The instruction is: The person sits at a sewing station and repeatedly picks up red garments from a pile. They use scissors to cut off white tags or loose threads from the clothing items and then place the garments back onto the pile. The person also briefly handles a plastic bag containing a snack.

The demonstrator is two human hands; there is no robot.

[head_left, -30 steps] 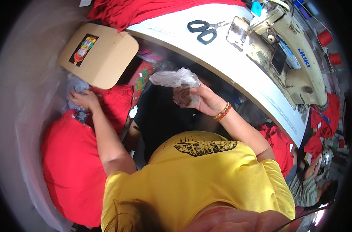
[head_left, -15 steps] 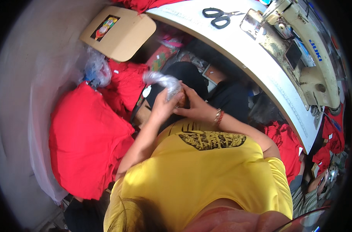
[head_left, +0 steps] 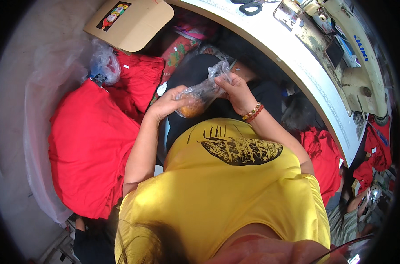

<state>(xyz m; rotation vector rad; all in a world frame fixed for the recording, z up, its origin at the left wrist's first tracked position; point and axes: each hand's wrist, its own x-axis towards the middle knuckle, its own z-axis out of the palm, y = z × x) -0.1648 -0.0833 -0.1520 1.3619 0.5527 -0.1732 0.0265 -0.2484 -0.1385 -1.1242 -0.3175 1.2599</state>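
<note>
Both of my hands hold a clear plastic bag (head_left: 204, 90) over my lap. Something orange-brown sits in the bag's lower end. My left hand (head_left: 169, 102) cups that lower end from underneath. My right hand (head_left: 236, 90), with a beaded bracelet on the wrist, pinches the bag's upper, crumpled part. I wear a yellow shirt with a dark print.
A pile of red cloth (head_left: 92, 145) lies at my left, with a crumpled clear bag (head_left: 105, 64) and a cardboard box (head_left: 129, 22) beyond it. A white table (head_left: 296, 66) curves across the top right, bearing a sewing machine (head_left: 345, 48) and scissors (head_left: 248, 6). More red cloth (head_left: 325, 158) lies at the right.
My left hand left the red pile and came in to the bag. Both hands now hold it lower and closer to my body, and the view has tilted down.
</note>
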